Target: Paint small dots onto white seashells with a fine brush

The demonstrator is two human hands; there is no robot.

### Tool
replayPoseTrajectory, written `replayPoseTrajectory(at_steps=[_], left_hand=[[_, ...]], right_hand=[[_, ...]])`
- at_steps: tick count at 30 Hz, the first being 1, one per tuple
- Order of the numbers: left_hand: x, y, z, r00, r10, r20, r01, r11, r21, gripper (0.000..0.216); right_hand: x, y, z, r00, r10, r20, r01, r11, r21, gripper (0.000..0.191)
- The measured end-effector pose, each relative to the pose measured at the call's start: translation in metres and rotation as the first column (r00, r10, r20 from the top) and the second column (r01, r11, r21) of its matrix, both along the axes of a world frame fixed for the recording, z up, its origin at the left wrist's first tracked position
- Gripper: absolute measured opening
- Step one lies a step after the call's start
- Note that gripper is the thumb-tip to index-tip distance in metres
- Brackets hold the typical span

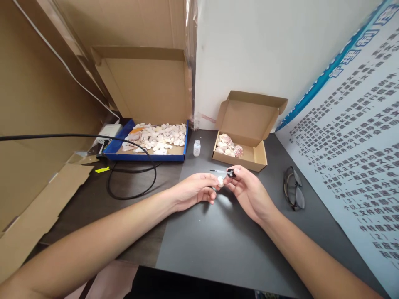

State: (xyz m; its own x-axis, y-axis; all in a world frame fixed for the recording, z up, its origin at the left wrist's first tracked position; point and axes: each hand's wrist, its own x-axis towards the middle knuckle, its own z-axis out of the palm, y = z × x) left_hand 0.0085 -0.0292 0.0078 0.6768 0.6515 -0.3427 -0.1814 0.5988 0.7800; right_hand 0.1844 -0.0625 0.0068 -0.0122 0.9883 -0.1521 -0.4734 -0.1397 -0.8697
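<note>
Between the thumb and fingers of my left hand (199,190) is a small white seashell (221,181). My right hand (246,187) grips the black cap of a small applicator brush (231,172), whose thin stem points left, just above the shell. Whether the brush tip touches the shell I cannot tell; it appears to be a little above it. Behind my hands a small clear bottle with a white label (196,148) stands upright with no cap on it.
A blue-sided box (146,158) full of shells stands at the back left; a smaller cardboard box (240,162) with several shells is at the back right. Eyeglasses (293,189) lie to the right. A black cable (137,195) loops across the table's left side.
</note>
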Motion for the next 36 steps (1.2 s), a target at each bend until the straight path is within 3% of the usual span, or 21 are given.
replayPoseTrajectory(at_steps=[12,15,17,19,22,26,30,36], left_hand=[[0.000,0.001,-0.005,0.999,0.050,0.010,-0.050,0.998,0.029,0.020],[-0.001,0.003,-0.005,0.998,0.056,0.014,-0.056,0.998,0.040,0.020],[-0.003,0.005,-0.005,0.999,0.053,0.013,-0.054,0.997,0.053,0.021],[-0.005,0.008,-0.005,0.999,0.045,0.012,-0.046,0.996,0.078,0.022],[-0.007,0.011,-0.006,0.999,0.044,-0.002,-0.043,0.992,0.115,0.023],[-0.007,0.011,-0.006,0.999,0.038,-0.022,-0.035,0.990,0.137,0.024],[-0.008,0.012,-0.006,1.000,0.024,-0.011,-0.022,0.991,0.132,0.025],[-0.009,0.013,-0.005,1.000,0.024,0.005,-0.024,0.995,0.096,0.026]], right_hand=[[-0.002,0.001,-0.002,1.000,-0.010,0.008,0.010,1.000,0.009,0.023],[0.007,0.006,-0.001,0.996,-0.056,0.073,0.053,0.997,0.050,0.021],[0.017,0.010,-0.001,0.970,-0.145,0.197,0.120,0.984,0.132,0.016],[0.025,0.014,0.000,0.891,-0.246,0.381,0.160,0.957,0.244,0.011],[0.027,0.015,0.000,0.793,-0.287,0.538,0.128,0.941,0.314,0.008],[0.020,0.010,0.001,0.765,-0.240,0.598,0.060,0.951,0.304,0.011],[0.018,0.008,0.003,0.690,-0.291,0.662,0.072,0.939,0.337,0.010],[0.020,0.008,0.003,0.721,-0.269,0.639,0.055,0.941,0.335,0.014]])
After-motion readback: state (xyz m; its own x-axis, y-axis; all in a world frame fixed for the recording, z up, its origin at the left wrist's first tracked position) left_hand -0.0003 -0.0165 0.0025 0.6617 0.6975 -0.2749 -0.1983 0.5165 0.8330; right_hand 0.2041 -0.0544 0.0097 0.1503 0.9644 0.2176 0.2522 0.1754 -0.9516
